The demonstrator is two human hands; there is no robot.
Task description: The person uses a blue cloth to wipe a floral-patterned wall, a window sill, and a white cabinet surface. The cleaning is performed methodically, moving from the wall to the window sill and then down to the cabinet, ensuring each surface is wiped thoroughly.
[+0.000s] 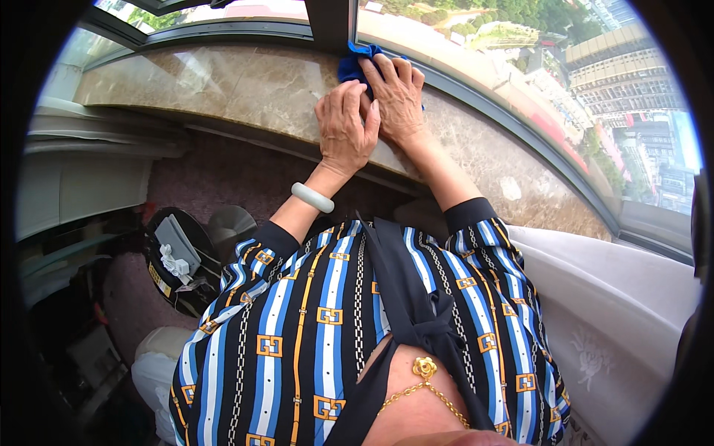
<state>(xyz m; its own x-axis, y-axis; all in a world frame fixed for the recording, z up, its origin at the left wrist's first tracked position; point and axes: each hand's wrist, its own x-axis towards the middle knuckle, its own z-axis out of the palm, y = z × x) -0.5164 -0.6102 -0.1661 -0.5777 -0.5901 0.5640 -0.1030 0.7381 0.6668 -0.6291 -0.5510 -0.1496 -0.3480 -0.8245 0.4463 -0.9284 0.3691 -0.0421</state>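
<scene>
Right hand (396,95) lay over blue cloth (352,68) on marble sill (223,83) | left hand (345,128) sat close beside, fingers bent | either's grip could not be told

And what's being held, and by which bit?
The cloth, around its middle, under the right hand; pinched or pressed, I can't tell. Left hand: nothing visible.

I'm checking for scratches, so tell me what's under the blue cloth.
Marble sill shows beside the blue cloth; the right hand is on top. The surface directly beneath is covered from view.
</scene>
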